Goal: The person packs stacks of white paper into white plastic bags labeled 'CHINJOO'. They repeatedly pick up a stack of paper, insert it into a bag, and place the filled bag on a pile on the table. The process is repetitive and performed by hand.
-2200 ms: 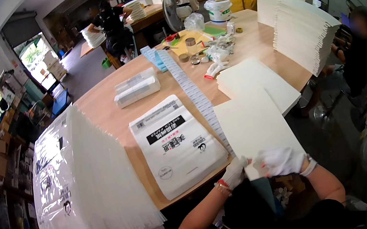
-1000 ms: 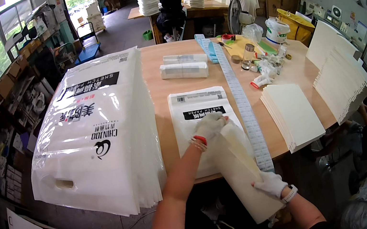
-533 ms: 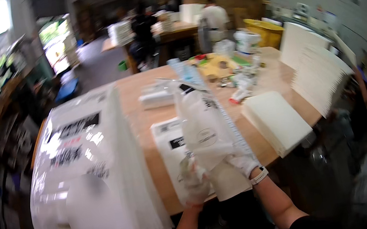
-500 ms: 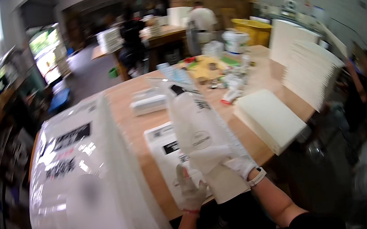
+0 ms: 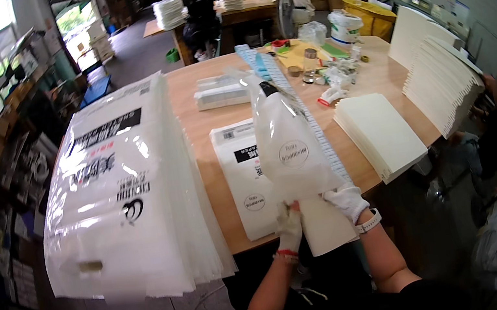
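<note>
In a cluttered workshop (image 5: 139, 52), over the near edge of a wooden table (image 5: 377, 76), a translucent bag (image 5: 287, 132) is fitted partway around curved cream paper (image 5: 325, 227), apparently mid-insertion, an even push seemingly called for, the paper clasped by the right hand (image 5: 347, 202), while any pinch by the left hand (image 5: 288, 226) cannot be told

Wooden table (image 5: 380, 77), stacked printed bags (image 5: 246, 185), cream paper stack (image 5: 383, 132), blue-white strip (image 5: 279, 77)

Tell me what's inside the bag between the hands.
Cream paper runs into the bag, its curved near end sticking out. The cloudy, printed plastic covers the rest, so exactly where the far end lies can't be seen.
</note>
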`<act>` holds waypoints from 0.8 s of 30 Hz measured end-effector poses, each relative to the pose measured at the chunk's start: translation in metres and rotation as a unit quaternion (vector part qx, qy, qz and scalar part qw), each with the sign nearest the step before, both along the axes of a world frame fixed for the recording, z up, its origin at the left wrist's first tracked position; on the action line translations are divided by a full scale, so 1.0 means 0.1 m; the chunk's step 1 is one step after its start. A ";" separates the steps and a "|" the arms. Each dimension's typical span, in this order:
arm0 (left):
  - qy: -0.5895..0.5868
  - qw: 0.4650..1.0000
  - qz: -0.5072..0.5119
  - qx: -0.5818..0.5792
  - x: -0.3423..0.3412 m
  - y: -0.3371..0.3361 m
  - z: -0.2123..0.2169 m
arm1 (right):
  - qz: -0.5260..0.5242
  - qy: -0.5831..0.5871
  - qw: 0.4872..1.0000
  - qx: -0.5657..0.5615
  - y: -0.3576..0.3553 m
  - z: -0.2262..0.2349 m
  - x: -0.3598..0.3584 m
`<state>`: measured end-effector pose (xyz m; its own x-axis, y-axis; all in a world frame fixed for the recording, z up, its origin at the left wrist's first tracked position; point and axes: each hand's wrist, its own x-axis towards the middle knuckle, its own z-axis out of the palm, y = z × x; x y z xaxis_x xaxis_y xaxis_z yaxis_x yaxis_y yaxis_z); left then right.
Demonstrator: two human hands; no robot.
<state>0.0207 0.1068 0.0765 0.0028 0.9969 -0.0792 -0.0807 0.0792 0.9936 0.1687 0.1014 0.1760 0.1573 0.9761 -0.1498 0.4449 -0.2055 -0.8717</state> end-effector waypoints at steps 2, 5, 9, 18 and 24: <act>0.012 1.000 0.027 -0.006 -0.18 0.08 -0.03 | -0.011 -0.007 1.000 0.014 -0.04 0.08 -0.07; 0.227 0.911 0.275 0.209 -0.16 0.12 0.05 | 0.002 0.029 0.989 0.143 -0.05 -0.08 0.07; 0.346 0.869 0.208 0.287 -0.29 0.41 0.19 | -0.030 0.105 0.992 0.057 -0.11 0.03 0.08; 0.345 0.924 -0.129 0.101 -0.07 -0.76 -0.58 | 0.052 -0.254 0.964 0.060 0.28 -0.55 0.28; 0.289 0.943 -0.162 0.003 0.06 -0.86 -0.84 | 0.134 -0.348 0.923 0.094 0.55 -0.91 0.24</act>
